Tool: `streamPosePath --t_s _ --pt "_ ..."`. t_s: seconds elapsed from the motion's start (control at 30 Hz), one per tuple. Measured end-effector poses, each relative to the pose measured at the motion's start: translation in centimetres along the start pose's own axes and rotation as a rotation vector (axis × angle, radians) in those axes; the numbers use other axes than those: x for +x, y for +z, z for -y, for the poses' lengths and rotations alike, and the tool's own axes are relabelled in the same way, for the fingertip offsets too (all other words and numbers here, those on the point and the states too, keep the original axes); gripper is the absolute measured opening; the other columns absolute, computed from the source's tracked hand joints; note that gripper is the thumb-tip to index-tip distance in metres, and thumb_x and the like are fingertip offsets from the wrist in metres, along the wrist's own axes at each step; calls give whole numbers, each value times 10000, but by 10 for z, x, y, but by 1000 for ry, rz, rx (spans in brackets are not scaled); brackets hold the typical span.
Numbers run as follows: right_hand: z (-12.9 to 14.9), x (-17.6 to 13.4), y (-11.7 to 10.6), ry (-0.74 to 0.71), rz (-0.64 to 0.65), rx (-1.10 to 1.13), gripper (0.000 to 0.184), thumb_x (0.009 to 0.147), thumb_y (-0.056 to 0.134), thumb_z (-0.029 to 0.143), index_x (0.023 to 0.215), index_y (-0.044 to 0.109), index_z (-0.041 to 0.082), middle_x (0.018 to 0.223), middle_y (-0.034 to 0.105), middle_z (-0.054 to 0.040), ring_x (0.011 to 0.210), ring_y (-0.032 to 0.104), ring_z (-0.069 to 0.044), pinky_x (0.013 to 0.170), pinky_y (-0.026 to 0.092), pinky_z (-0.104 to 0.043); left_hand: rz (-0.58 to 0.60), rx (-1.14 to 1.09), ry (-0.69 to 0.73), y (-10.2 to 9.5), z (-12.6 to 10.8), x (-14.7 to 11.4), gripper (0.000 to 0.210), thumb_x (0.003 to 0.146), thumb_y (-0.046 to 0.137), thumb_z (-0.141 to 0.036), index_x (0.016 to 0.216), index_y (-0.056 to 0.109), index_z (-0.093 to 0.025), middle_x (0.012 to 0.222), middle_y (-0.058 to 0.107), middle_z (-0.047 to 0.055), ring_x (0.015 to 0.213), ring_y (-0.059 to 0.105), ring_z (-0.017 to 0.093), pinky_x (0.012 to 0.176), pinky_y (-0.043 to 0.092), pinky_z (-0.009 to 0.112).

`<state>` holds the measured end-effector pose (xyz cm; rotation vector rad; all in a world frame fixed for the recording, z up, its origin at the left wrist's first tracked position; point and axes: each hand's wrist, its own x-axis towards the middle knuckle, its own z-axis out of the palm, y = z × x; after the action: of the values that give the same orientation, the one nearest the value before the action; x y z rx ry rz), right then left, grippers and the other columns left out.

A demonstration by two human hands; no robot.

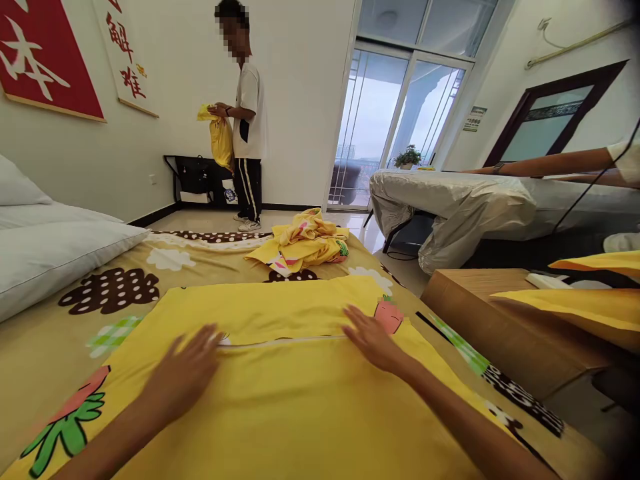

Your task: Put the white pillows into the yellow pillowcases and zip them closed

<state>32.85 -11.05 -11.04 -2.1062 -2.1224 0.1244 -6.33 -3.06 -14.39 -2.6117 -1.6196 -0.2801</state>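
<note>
A yellow cloth cover [295, 413] printed with pink carrots lies spread flat before me, and a thin pale seam or zipper line [285, 341] runs across it. My left hand [183, 370] is over the cloth near the left end of that line, fingers stretched out and slightly blurred. At the line's right end, my right hand [371, 337] rests flat with its fingers spread, beside a printed carrot. Neither hand grips anything. Beyond the cover, a crumpled yellow patterned cloth [305, 241] lies in a heap on the patterned bedding [220, 260].
White pillows [60, 247] are at the left. To the right, a cardboard box [480, 313] stands close by, with yellow fabric [585, 307] over it. A person [250, 113] stands ahead holding yellow cloth. Another person's arm [555, 163] reaches over a plastic-covered table [460, 200].
</note>
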Motion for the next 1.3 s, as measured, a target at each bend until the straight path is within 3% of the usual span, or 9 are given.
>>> streamPosePath --t_s 0.1,0.2,0.43,0.57,0.87,0.97,1.1,1.2,1.3 --pt "83 64 18 -157 29 61 580 989 111 437 1500 221 184 1565 219 -57 1434 173 -120 1130 221 -346 134 -49 32 11 -65 71 520 943 268 -284 1448 364 -207 1541 264 77 1430 232 215 1135 206 477" --pt "88 94 37 -203 118 40 540 958 283 504 1462 313 312 1543 288 31 1416 225 -108 1124 229 -321 169 -81 -34 19 -68 108 507 953 310 -372 1432 386 -222 1527 305 88 1412 278 233 1110 264 471" --pt "-109 102 33 176 68 -164 665 948 164 544 1502 222 181 1577 166 -105 1446 117 -273 1122 110 -561 115 -8 -492 21 133 82 591 959 194 -433 1428 389 -131 1512 324 152 1402 262 340 1098 171 595" --pt "-140 111 47 201 -23 -296 647 948 116 569 1506 204 252 1582 165 -53 1439 162 -236 1117 186 -519 59 29 -571 32 175 82 569 921 300 -463 1401 446 -194 1487 381 129 1367 334 343 1097 197 590" --pt "-78 124 12 255 19 -214 556 952 321 378 1432 374 103 1520 292 -188 1407 239 -325 1115 95 -584 114 303 -450 -18 62 106 460 880 264 -75 1193 537 122 1399 379 344 1367 250 444 1068 119 658" --pt "0 136 17 122 -35 -190 510 955 257 255 1392 411 41 1508 302 -216 1410 235 -296 1134 89 -513 153 177 -217 -4 -17 131 502 872 311 -96 1340 476 -22 1471 363 224 1384 310 312 1100 220 565" --pt "85 149 54 -155 32 -118 495 994 165 378 1442 350 278 1527 333 7 1395 274 -132 1121 217 -348 179 0 33 33 -95 147 531 925 281 -199 1451 350 -184 1524 324 52 1402 289 150 1142 235 373" --pt "63 150 63 -176 102 -98 559 972 143 543 1468 283 327 1558 249 44 1419 214 -122 1128 216 -358 185 -64 -3 45 -81 144 526 961 222 -313 1461 330 -194 1544 269 53 1421 252 198 1145 207 469" --pt "-17 143 49 -3 122 -128 647 955 119 578 1505 202 249 1578 177 -41 1443 151 -183 1139 178 -448 209 -70 -146 40 -9 137 591 952 209 -481 1483 274 -230 1571 182 40 1441 189 249 1129 183 554"
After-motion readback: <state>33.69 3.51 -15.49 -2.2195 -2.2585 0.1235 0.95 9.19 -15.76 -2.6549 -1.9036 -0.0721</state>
